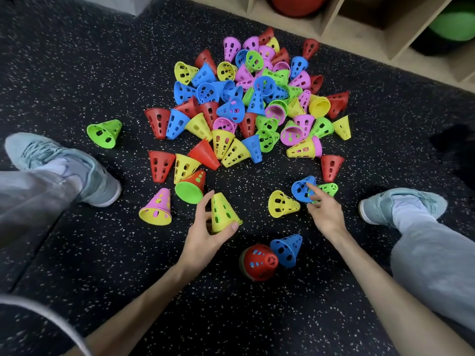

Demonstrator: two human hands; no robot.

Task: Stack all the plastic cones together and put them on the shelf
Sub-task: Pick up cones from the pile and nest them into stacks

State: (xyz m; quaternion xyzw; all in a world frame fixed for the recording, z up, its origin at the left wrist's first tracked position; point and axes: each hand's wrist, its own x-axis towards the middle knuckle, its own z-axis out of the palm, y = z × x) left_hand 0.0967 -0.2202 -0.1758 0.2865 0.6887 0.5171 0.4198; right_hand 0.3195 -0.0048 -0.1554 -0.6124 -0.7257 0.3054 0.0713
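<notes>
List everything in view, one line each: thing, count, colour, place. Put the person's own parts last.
Cone pile: dozens, too many to count; red, blue, yellow, green, pink; floor centre.
Stray green cone: one, left of the pile.
Red-topped stack: one, near the forearms.
Blue cone: one, beside that stack.
Floor: black, speckled.
Shelf: pale wood, top right.
Balls: one red, one green, in shelf compartments.
Shoes: two, pale grey-green, left and right.
Left hand: grips a yellow cone.
Right hand: fingers at a blue cone; grip unclear.
</notes>
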